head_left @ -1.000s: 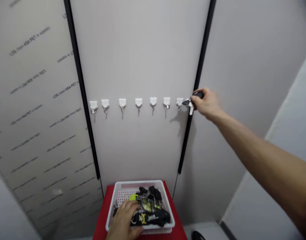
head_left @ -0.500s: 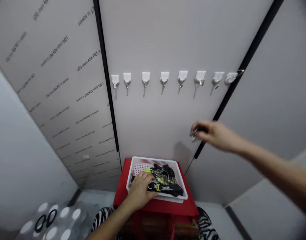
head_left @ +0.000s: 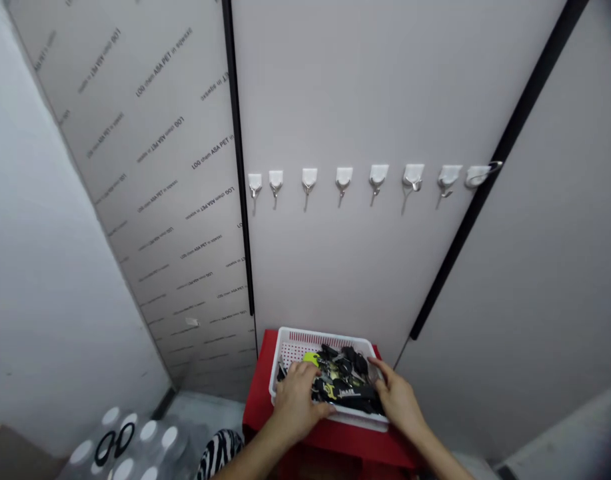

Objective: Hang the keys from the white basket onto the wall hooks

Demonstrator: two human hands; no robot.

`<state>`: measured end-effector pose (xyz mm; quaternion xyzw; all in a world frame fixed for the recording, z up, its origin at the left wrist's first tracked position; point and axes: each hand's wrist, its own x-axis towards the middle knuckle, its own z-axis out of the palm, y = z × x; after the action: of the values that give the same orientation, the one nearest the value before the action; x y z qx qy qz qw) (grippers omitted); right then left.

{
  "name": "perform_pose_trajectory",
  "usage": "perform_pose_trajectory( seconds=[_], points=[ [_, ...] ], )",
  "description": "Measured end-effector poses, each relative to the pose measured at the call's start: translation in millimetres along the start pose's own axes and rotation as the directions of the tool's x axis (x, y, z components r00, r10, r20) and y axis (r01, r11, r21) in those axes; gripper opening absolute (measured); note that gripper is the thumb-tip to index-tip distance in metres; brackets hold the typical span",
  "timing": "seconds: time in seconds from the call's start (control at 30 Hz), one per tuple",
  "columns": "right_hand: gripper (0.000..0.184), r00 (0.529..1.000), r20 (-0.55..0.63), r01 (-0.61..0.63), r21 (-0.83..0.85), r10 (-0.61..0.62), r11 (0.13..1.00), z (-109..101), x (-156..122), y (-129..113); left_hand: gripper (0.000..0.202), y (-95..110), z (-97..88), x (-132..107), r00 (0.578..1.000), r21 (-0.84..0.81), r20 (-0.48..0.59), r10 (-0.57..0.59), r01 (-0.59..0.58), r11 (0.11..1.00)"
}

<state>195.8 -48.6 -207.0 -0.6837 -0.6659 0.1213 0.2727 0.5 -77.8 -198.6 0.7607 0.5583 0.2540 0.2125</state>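
A white plastic basket (head_left: 305, 335) stands on a red stool (head_left: 262, 408) against the wall, holding a pile of black keys and fobs (head_left: 346, 383) and a yellow-green tag (head_left: 311, 359). My left hand (head_left: 296, 401) lies over the left side of the pile, fingers spread and slightly bent. My right hand (head_left: 398, 400) is at the basket's right rim, its fingers closed and reaching in among the keys; what they hold is hidden. Above, a row of several white wall hooks (head_left: 343, 177) with metal prongs hangs bare.
Black vertical strips (head_left: 238, 167) divide the grey wall panels. The left panel carries printed protective film. A zebra-patterned cloth (head_left: 219, 452) shows below the stool. A spotted mat with scissors (head_left: 112, 443) lies at the lower left.
My right hand came away from the rightmost hook with a small bunch of keys and dropped to the basket's right rim. The camera tilted down. My left hand stayed on the pile.
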Motion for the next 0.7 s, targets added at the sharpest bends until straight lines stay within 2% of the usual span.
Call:
perform_pose_trajectory(
  seconds=[0.13,0.23,0.33,0.4,0.43,0.5,0.53,0.6,0.67,0.7],
  points=[
    [0.043,0.999,0.041,0.012,-0.052,-0.01,0.999,4,7,1,0.043,-3,7.1,-1,0.999,-0.058,-0.053,0.009,-0.013,0.998],
    [0.04,0.996,0.051,0.083,-0.125,-0.077,0.989,-1,14,2,0.04,-10,10.0,1,0.995,-0.152,-0.056,0.077,-0.084,0.985],
    [0.031,0.986,-0.012,0.159,-0.18,-0.164,0.971,-18,24,-13,0.031,-12,-3.1,19,0.997,-0.329,-0.072,0.032,-0.054,0.943],
    [0.028,0.981,0.014,0.194,-0.101,-0.194,0.976,-37,34,-39,0.023,-3,-25.6,39,0.992,-0.453,-0.107,-0.072,0.015,0.891],
    [0.032,0.975,0.083,0.206,-0.017,-0.204,0.978,-48,39,-57,0.021,5,-40.8,50,0.988,-0.511,-0.11,-0.109,0.038,0.859],
    [0.044,0.944,0.233,0.171,0.26,-0.234,0.95,-71,50,-98,0.029,27,-76.4,71,0.995,-0.667,-0.041,-0.087,0.038,0.744],
    [0.049,0.938,0.243,0.133,0.411,-0.249,0.902,-82,55,-119,0.036,40,-95.3,80,0.998,-0.728,-0.012,-0.069,0.039,0.685],
    [0.053,0.927,0.201,0.092,0.697,-0.317,0.711,-105,64,-155,0.047,65,-130.7,92,0.999,-0.835,0.043,-0.007,0.039,0.548],
    [0.054,0.884,0.238,0.001,0.86,-0.403,0.511,-123,70,-181,0.053,85,-157.5,97,0.985,-0.898,0.128,0.113,0.067,0.434],
    [0.054,0.859,0.258,-0.042,0.896,-0.442,0.442,-129,71,-188,0.055,92,-166.5,98,0.975,-0.912,0.157,0.159,0.081,0.403]
  ],
)
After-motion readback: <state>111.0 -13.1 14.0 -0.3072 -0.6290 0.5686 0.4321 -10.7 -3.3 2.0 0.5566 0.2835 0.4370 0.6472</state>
